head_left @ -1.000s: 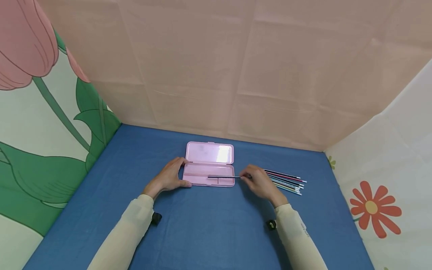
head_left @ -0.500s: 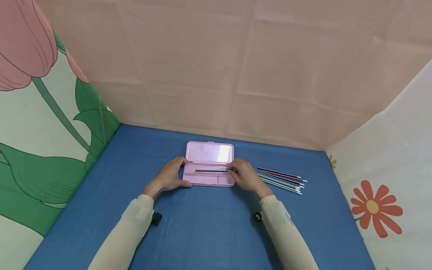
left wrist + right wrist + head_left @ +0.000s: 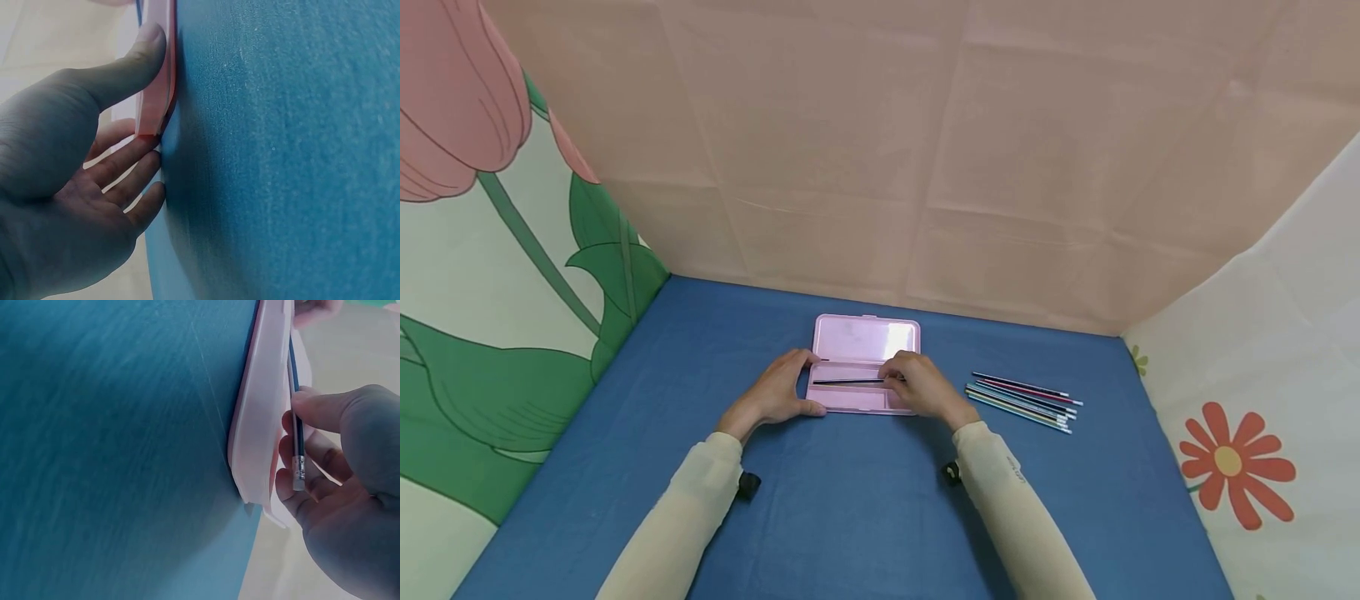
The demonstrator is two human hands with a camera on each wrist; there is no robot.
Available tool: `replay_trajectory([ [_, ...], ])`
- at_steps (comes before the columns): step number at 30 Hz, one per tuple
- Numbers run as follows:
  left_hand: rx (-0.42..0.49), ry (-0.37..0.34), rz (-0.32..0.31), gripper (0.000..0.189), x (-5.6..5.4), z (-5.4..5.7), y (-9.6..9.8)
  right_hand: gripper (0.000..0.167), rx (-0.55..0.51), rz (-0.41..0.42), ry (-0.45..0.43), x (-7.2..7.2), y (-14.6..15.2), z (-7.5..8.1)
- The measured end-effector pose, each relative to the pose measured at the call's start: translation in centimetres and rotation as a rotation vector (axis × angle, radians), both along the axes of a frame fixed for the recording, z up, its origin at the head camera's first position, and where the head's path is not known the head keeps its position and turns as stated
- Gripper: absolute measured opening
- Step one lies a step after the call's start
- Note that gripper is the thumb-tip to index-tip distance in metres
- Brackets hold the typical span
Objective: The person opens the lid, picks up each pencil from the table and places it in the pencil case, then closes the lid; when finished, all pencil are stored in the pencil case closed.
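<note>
A pink pencil case (image 3: 850, 403) lies with its lid raised on the blue-covered table. My left hand (image 3: 777, 388) grips its left end, thumb at the front edge and fingers at the back corner; in the left wrist view the thumb (image 3: 147, 53) presses the case wall. My right hand (image 3: 922, 386) pinches a dark pencil (image 3: 850, 382) near its eraser end, over the tray of the case. The right wrist view shows the pencil's metal band and eraser (image 3: 299, 474) sticking out past the fingers. The pencil's tip points left, close to the case's left end.
Several pencils (image 3: 1022, 402) lie in a loose fan to the right of the case, eraser ends to the right. A plain beige backdrop (image 3: 887, 208) stands behind the table, with flower-printed panels on both sides.
My right hand has carried the pencil leftward from the right of the case to over its tray. The left hand and the case have stayed in place.
</note>
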State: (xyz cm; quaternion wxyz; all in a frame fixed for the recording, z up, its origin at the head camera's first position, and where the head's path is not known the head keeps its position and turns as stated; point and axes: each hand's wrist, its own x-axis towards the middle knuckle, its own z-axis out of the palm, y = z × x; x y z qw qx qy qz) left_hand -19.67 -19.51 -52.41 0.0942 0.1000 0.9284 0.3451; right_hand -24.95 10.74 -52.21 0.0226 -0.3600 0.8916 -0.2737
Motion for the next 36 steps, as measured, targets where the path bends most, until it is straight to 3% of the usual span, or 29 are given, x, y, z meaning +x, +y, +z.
replay_trajectory([
  [15, 0.0, 0.013, -0.016, 0.085, -0.16, -0.19, 0.05, 0.014, -0.016, 0.009, -0.011, -0.4, -0.27, -0.36],
  [23, 0.004, 0.009, -0.017, 0.085, -0.2, -0.25, 0.01, 0.017, 0.052, 0.045, 0.02, -0.38, -0.22, -0.35],
  [36, -0.005, -0.008, -0.007, 0.087, -0.17, -0.28, -0.04, 0.018, -0.009, -0.017, -0.041, 0.27, 0.38, -0.02],
])
